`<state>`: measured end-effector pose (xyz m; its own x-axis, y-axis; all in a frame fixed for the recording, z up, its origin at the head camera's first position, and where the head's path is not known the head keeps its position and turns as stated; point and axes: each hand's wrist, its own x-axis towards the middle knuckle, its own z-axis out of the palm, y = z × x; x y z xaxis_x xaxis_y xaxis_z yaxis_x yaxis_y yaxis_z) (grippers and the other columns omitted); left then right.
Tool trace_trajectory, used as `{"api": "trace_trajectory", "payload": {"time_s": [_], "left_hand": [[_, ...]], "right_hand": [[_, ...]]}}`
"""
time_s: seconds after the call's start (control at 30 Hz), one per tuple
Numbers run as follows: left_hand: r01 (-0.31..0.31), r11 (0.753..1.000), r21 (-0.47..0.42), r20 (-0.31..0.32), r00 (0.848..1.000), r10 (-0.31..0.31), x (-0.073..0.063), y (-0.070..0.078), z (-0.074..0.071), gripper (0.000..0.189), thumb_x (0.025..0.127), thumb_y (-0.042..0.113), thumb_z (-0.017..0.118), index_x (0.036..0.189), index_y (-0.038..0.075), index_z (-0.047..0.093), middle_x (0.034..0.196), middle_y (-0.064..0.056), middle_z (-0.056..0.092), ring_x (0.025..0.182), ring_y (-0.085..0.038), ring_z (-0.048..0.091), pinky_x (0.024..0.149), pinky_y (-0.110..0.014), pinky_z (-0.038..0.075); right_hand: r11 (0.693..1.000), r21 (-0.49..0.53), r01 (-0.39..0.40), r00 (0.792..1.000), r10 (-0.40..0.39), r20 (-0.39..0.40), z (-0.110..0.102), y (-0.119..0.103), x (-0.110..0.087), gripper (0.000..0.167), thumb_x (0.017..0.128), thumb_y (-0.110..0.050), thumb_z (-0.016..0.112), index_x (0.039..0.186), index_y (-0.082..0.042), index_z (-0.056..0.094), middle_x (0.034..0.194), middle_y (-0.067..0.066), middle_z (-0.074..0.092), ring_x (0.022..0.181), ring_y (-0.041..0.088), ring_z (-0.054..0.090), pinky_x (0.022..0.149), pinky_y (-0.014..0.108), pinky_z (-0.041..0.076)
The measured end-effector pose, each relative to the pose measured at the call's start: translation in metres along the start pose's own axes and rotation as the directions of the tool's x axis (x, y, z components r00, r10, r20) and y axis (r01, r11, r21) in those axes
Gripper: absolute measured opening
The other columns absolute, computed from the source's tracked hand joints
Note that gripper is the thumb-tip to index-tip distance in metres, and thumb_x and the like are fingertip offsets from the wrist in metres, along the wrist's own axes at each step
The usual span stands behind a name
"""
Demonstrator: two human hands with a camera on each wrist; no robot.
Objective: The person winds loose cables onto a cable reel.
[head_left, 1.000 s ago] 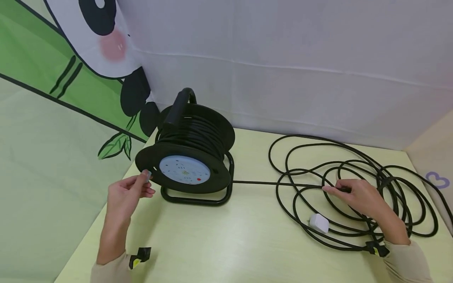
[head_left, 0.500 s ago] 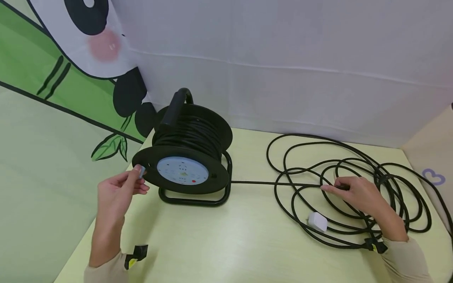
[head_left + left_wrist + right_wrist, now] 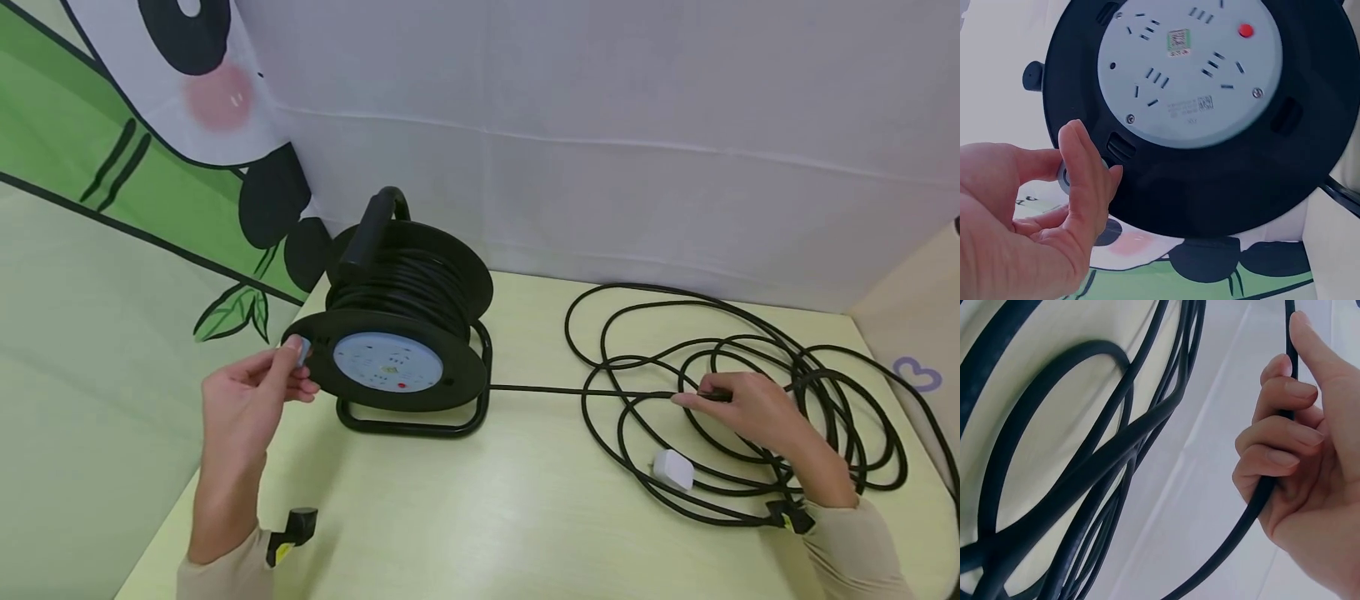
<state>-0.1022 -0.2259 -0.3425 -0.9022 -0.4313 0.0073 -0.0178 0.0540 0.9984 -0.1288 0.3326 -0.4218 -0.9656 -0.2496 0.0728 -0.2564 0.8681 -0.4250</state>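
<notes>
A black cable reel [image 3: 405,287] stands on its tube frame at the left of the table. Its pale blue socket face [image 3: 1191,75] carries a red button [image 3: 1245,30]. At the flange's left edge, my left hand [image 3: 243,408] pinches a small grey crank knob [image 3: 303,352] between thumb and fingers. Out of the reel's right side runs a taut stretch of black cable [image 3: 555,389]. My right hand [image 3: 753,408] grips that cable over the loose coils, fingers curled round it in the right wrist view, with the rest trailing below the palm.
Loose black cable loops [image 3: 615,417] spread over the table's right side, and one strand hangs past the right edge. A white plug [image 3: 672,470] lies among them. Behind the table [image 3: 480,517] hangs a pale cloth backdrop [image 3: 600,167] with a printed cartoon at left.
My left hand has carried the knob upward on the left side, and the reel's face has turned clockwise. Still gripping the cable, my right hand has shifted slightly left toward the reel.
</notes>
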Motion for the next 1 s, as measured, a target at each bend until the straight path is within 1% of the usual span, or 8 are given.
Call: {"api": "trace_trajectory", "payload": {"time_s": [0.1,0.2,0.3,0.5,0.67,0.77,0.87,1.0], "left_hand": [[-0.015,1.0,-0.015,0.001,1.0,0.015,-0.001,0.004,0.003,0.018,0.093,0.02,0.078,0.09,0.003,0.077,0.07,-0.006,0.07,0.052,-0.015,0.067,0.058,-0.022,0.061],[-0.031,0.999,-0.027,-0.002,1.0,0.031,-0.003,0.01,0.007,0.019,0.092,0.02,0.08,0.091,0.002,0.077,0.07,-0.007,0.07,0.051,-0.015,0.067,0.057,-0.022,0.061],[-0.046,0.999,-0.021,-0.005,0.999,0.046,-0.006,0.016,0.012,0.021,0.091,0.021,0.081,0.092,0.0,0.077,0.07,-0.009,0.07,0.05,-0.016,0.067,0.056,-0.023,0.061],[-0.083,0.996,-0.011,0.005,0.997,0.083,-0.012,0.026,0.021,0.029,0.09,0.022,0.082,0.096,-0.006,0.076,0.07,-0.013,0.07,0.049,-0.016,0.066,0.056,-0.023,0.061],[-0.127,0.991,0.037,0.026,0.992,0.126,-0.015,0.029,0.028,0.032,0.092,0.02,0.08,0.1,-0.01,0.074,0.068,-0.008,0.07,0.049,-0.015,0.066,0.055,-0.021,0.06],[-0.147,0.988,0.049,0.043,0.988,0.145,-0.017,0.029,0.032,0.031,0.093,0.019,0.079,0.1,-0.011,0.073,0.068,-0.009,0.07,0.05,-0.016,0.066,0.055,-0.022,0.06],[-0.154,0.986,0.06,0.057,0.987,0.151,-0.018,0.03,0.036,0.032,0.093,0.021,0.079,0.099,-0.01,0.073,0.069,-0.011,0.07,0.05,-0.017,0.066,0.055,-0.022,0.06],[-0.167,0.982,0.083,0.074,0.984,0.161,-0.02,0.031,0.04,0.032,0.094,0.022,0.078,0.099,-0.009,0.073,0.07,-0.01,0.07,0.051,-0.016,0.065,0.055,-0.023,0.06]], "right_hand": [[0.999,0.031,0.025,1.0,-0.025,0.008,0.003,-0.003,0.002,0.026,0.095,-0.038,0.075,0.079,-0.02,0.064,0.062,-0.01,0.041,0.053,0.005,0.031,0.049,0.022,0.026],[0.997,0.06,0.045,0.999,-0.047,0.019,0.006,-0.007,0.005,0.025,0.096,-0.036,0.074,0.08,-0.02,0.065,0.061,-0.011,0.037,0.053,0.004,0.029,0.05,0.022,0.027],[0.994,0.083,0.065,0.997,-0.069,0.036,0.009,-0.012,0.008,0.026,0.097,-0.036,0.073,0.079,-0.019,0.065,0.061,-0.012,0.036,0.054,0.004,0.03,0.05,0.022,0.028],[0.986,0.139,0.091,0.992,-0.102,0.074,0.016,-0.021,0.014,0.027,0.098,-0.034,0.072,0.079,-0.017,0.064,0.063,-0.013,0.039,0.056,0.003,0.033,0.05,0.021,0.03],[0.97,0.192,0.152,0.983,-0.168,0.07,0.021,-0.027,0.018,0.022,0.098,-0.028,0.072,0.081,-0.017,0.065,0.065,-0.013,0.045,0.057,0.002,0.035,0.05,0.021,0.032],[0.958,0.22,0.185,0.977,-0.204,0.066,0.023,-0.031,0.021,0.021,0.098,-0.025,0.072,0.08,-0.017,0.065,0.066,-0.014,0.046,0.057,0.001,0.035,0.05,0.021,0.032],[0.952,0.234,0.198,0.974,-0.219,0.064,0.025,-0.034,0.023,0.022,0.098,-0.025,0.073,0.079,-0.017,0.064,0.066,-0.015,0.047,0.057,0.0,0.036,0.051,0.02,0.034],[0.951,0.229,0.206,0.972,-0.227,0.068,0.029,-0.037,0.026,0.023,0.098,-0.026,0.073,0.079,-0.017,0.065,0.067,-0.015,0.048,0.058,0.0,0.037,0.052,0.021,0.036]]}}
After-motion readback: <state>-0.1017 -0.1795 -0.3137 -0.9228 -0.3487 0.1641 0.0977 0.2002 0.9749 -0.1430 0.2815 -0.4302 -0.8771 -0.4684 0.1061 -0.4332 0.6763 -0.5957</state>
